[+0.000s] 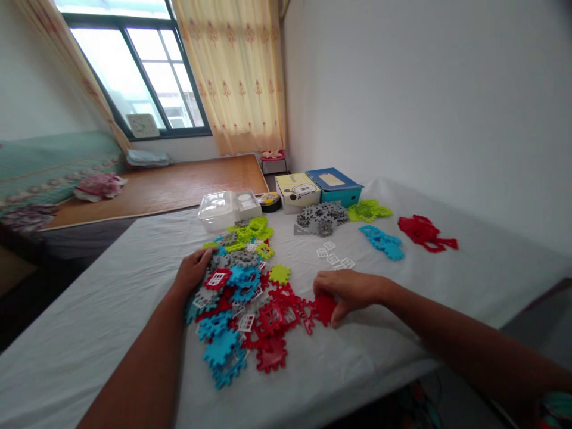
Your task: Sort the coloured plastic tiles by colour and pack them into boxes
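A mixed pile of notched plastic interlocking building pieces (241, 283) lies on the cloth in blue, red, grey, green and white. At its left edge rests my left hand (195, 271), open and cupped against the pieces, its fingertips partly hidden. My right hand (344, 291) is closed on a red notched piece (325, 308) at the pile's right edge, thumb below and fingers above. Near that hand are a lime-green square piece (279, 274) and several small white window-frame pieces (333, 258).
Sorted heaps of grey (322, 218), green (369, 210), blue (383, 241) and red pieces (424, 232) lie farther back. Behind stand a clear plastic box (217, 208), a black tape roll (270, 204), a yellow box (297, 190) and a blue box (335, 186). A wall borders the right.
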### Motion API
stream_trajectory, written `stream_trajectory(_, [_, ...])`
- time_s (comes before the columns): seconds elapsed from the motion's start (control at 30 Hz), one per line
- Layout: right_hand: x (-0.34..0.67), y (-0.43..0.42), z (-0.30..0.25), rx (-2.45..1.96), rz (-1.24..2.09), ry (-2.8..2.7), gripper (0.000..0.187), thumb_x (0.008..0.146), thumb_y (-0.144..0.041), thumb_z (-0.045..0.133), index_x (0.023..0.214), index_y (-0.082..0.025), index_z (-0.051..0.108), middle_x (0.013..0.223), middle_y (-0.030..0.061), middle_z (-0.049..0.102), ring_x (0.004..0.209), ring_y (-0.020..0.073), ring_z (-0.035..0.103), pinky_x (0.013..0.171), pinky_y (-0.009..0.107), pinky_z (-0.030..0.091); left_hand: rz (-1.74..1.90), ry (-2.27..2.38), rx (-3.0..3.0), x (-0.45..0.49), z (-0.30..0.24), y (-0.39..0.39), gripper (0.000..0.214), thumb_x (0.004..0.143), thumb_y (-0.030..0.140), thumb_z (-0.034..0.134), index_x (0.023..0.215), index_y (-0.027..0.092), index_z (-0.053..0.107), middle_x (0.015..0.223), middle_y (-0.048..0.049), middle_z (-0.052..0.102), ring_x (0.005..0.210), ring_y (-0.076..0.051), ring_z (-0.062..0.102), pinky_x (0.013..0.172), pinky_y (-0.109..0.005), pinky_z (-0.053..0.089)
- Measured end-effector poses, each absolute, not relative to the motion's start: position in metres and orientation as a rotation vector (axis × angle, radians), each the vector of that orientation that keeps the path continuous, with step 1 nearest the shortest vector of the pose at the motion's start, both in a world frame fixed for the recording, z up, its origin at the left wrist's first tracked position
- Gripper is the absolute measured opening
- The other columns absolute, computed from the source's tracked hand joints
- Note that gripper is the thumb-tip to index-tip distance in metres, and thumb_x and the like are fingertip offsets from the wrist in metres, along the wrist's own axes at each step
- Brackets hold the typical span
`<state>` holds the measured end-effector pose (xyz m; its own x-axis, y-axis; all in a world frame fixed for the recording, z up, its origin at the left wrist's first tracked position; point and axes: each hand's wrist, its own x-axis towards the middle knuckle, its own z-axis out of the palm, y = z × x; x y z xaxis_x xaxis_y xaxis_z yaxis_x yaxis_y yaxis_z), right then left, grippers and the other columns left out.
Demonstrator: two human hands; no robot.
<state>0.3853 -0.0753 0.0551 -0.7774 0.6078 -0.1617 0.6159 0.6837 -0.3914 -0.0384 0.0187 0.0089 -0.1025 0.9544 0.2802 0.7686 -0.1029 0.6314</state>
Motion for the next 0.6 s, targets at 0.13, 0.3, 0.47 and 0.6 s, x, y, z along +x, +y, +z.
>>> stream_trajectory(0.13, [0.406, -0.059, 0.047, 1.220, -1.096, 2.757, 0.048, 0.056, -0.045, 0.082, 0.086, -0.017, 0.059, 0.076, -0.0019, 0.055, 0.065, 0.0108, 0.047, 0.055, 0.021, 0.034, 1.005, 1.917, 1.921, -0.041, 0.008, 0.021, 0.049, 0.080, 0.051, 0.044, 0.104, 0.019, 0.074, 0.111, -0.0037, 0.072, 0.107, -0.024, 0.063, 0.096, -0.032, 0.047])
stream_trajectory(0.3, [0.460, -0.049, 0.053, 1.466, -1.654, 2.662, 0.038, 0.069, -0.046, 0.073, 0.080, -0.015, 0.056, 0.068, -0.0028, 0.054, 0.061, 0.0092, 0.048, 0.054, 0.020, 0.037, 0.948, 1.925, 1.948, -0.049, 0.005, 0.026, 0.051, 0.081, 0.052, 0.043, 0.106, 0.020, 0.073, 0.113, -0.0042, 0.071, 0.109, -0.026, 0.063, 0.098, -0.034, 0.046])
stream_trajectory(0.47, [0.554, -0.042, 0.067, 2.650, -0.915, 2.647, 0.041, 0.077, -0.055, 0.063, 0.088, -0.016, 0.059, 0.071, 0.0025, 0.060, 0.060, 0.0130, 0.053, 0.055, 0.026, 0.043, 0.897, 1.968, 1.925, -0.052, 0.004, 0.029, 0.052, 0.081, 0.052, 0.042, 0.110, 0.021, 0.072, 0.117, -0.0041, 0.069, 0.113, -0.026, 0.061, 0.101, -0.037, 0.044])
stream_trajectory(0.6, [0.606, -0.049, 0.075, 2.980, 0.064, 2.273, 0.032, 0.084, -0.047, 0.061, 0.101, -0.020, 0.065, 0.093, 0.0127, 0.067, 0.080, 0.0226, 0.062, 0.070, 0.036, 0.050, 0.850, 1.989, 1.896, -0.051, 0.008, 0.029, 0.055, 0.082, 0.053, 0.040, 0.114, 0.019, 0.070, 0.120, -0.0050, 0.068, 0.115, -0.027, 0.060, 0.103, -0.039, 0.042])
